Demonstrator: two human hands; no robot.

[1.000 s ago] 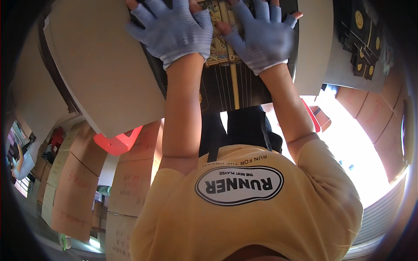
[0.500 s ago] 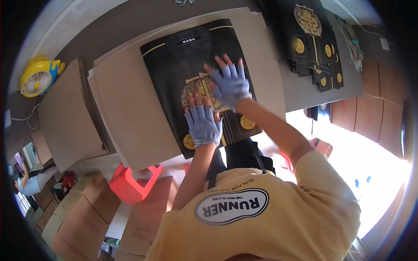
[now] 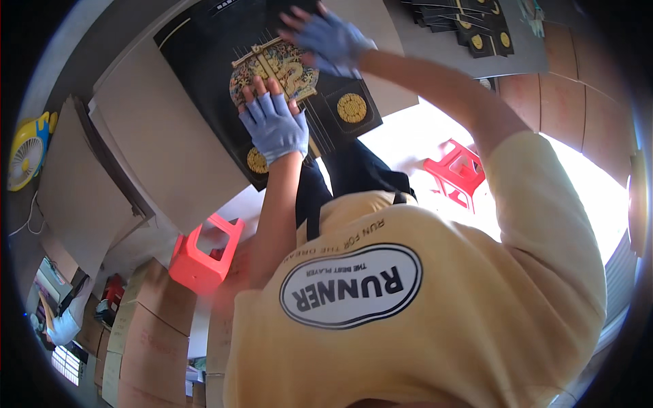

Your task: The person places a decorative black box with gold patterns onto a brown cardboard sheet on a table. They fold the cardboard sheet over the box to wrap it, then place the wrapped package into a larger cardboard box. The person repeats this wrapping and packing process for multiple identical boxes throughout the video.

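A large black printed sheet (image 3: 197, 75) lies before me, with a gold dragon medallion (image 3: 292, 71) in its middle and gold discs near its near corners. My left hand (image 3: 275, 126), in a blue-grey fingerless glove, rests flat over the near edge of the medallion, fingers stretched out. Farther up and to the right, my right hand (image 3: 330, 42) wears a matching glove. Its fingers are spread over the sheet beside the medallion, slightly blurred; whether the palm touches is hard to tell. Neither hand grips anything. The sheet's far end runs out of view.
Beneath the sheet is a stack of grey-brown boards (image 3: 143, 115). More boards (image 3: 81, 177) stand at left beside a yellow fan (image 3: 27, 153). Similar black printed pieces (image 3: 469, 30) lie at far right. Red stools (image 3: 204, 255) and cartons (image 3: 153, 340) are around; another person (image 3: 64, 326) is at far left.
My right hand has slid farther away along the sheet's right side. The left hand stays by the medallion's near edge. The whole view has shifted, so the sheet sits higher and farther left.
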